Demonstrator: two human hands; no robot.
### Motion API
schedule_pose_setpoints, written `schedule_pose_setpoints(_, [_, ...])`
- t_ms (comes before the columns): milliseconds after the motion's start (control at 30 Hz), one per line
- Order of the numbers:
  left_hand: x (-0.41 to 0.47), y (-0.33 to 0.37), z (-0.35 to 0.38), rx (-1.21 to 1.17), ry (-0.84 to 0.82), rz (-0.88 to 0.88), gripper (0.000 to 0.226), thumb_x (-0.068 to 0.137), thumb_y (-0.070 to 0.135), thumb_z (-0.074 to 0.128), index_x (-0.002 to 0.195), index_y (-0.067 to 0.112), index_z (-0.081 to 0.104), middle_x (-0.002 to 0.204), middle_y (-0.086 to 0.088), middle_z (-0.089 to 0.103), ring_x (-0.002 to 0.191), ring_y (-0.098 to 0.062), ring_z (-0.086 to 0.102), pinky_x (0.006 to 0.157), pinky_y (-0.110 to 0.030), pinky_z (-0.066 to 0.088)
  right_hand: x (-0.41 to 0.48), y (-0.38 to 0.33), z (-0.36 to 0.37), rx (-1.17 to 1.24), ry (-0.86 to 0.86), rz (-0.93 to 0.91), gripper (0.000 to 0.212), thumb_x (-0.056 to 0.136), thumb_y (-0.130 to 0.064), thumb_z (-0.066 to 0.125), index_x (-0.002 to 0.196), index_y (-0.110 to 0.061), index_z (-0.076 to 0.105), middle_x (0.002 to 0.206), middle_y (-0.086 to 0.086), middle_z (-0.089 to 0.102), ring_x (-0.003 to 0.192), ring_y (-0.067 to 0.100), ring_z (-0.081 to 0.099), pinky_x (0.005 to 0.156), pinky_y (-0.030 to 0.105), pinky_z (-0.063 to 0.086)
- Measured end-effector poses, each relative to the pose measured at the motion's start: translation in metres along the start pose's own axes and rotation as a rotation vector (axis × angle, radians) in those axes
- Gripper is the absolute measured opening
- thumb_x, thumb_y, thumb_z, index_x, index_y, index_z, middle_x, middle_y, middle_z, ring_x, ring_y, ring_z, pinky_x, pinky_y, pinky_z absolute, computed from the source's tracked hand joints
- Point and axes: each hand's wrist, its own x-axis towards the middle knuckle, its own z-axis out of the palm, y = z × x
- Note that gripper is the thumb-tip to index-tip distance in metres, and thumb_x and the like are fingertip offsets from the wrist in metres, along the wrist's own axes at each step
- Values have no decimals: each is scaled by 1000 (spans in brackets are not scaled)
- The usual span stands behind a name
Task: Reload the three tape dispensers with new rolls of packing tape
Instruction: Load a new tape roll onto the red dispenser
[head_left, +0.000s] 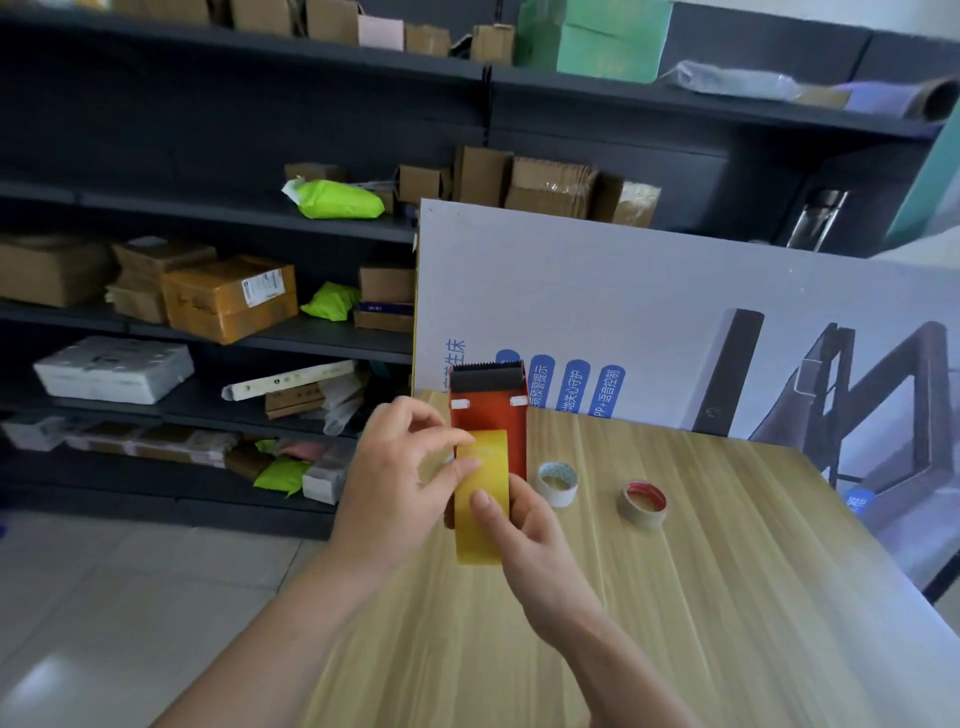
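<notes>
Head view: in the centre of the frame, a red tape dispenser (488, 415) is held upright above the near left part of a wooden table (675, 597), with its black serrated cutter at the top. A yellow packing tape roll (480, 499) stands edge-on against the dispenser's lower front. Whether it sits on the hub cannot be told.

The right hand (524, 530) grasps the dispenser from below and behind, its thumb pressed flat on the roll's outer face. The left hand (400, 483) comes in from the left, with its thumb and forefinger pinching the roll's upper left edge and the other fingers curled above.

Right of centre on the table lie two nearly spent rolls, one with a white core (557, 483) and, further right, one with a red core (643, 503). They sit apart from each other.

A white printed board (623, 312) stands behind the table. Dark shelving (208, 208) fills the left and top of the frame, holding cardboard boxes (228, 299) and green mailer bags (335, 200).
</notes>
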Motion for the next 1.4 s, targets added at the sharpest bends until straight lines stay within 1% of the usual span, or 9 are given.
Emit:
schedule_pose_setpoints(133, [8,5,-7,84,-24,139,9,76,18,77,80,10,75,84,2,58,88,-14,51,79,-36,49,-2,-4,2,-5,-9,-17,36,90,-28,56,119,-7,59,98,6,74,92,15,71,75,24,53])
schedule_pose_setpoints(233, [14,8,-12,170,-15,208,7,77,14,76,78,9,72,94,-4,61,96,-21,55,83,-44,49,-5,-7,2,-12,-18,-20,32,88,-26,56,113,-6,62,93,7,73,86,13,71,73,22,53])
schedule_pose_setpoints(333, [20,12,-15,188,-50,221,8,83,15,70,77,10,66,122,-8,58,116,-22,52,99,-39,43,-7,-9,3,-18,-13,-6,32,85,-27,55,104,-3,62,88,11,69,79,14,71,71,24,55])
schedule_pose_setpoints(433, [24,17,-17,181,-84,205,12,88,14,62,78,8,61,135,-8,54,127,-21,48,102,-32,40,-7,-14,5,-57,-16,-25,31,85,-27,53,102,-2,62,84,10,67,77,14,70,72,27,56])
schedule_pose_setpoints(600, [36,21,-22,326,-57,161,9,86,15,64,80,9,63,120,-5,65,109,-28,55,90,-44,43,-10,-22,6,-161,-43,-49,22,86,-25,52,98,-10,62,84,12,70,74,10,71,66,21,53])
schedule_pose_setpoints(867, [44,15,-24,349,-23,125,10,89,16,60,80,11,63,88,-2,72,83,-26,58,78,-41,43,-14,-23,9,-236,-66,-51,20,86,-25,53,97,-11,62,83,8,73,75,10,70,67,21,53])
schedule_pose_setpoints(967, [48,10,-24,346,-3,83,12,91,19,56,82,12,60,81,-5,69,75,-25,56,69,-36,43,-15,-24,10,-236,-83,-58,25,82,-24,54,96,-4,61,84,18,67,75,17,67,68,25,55])
schedule_pose_setpoints(1200, [59,7,-28,243,-36,-8,15,93,21,55,78,16,56,63,5,55,60,-11,48,52,-24,27,-16,-25,7,-207,-130,17,24,76,-20,55,97,-11,62,88,12,67,80,23,73,70,29,58])
schedule_pose_setpoints(1400, [67,13,-26,188,-122,-44,16,92,25,57,78,19,59,70,11,61,66,-4,55,54,-23,41,-9,-29,12,-157,44,206,48,83,-59,63,90,-11,62,79,14,70,64,16,73,58,21,56])
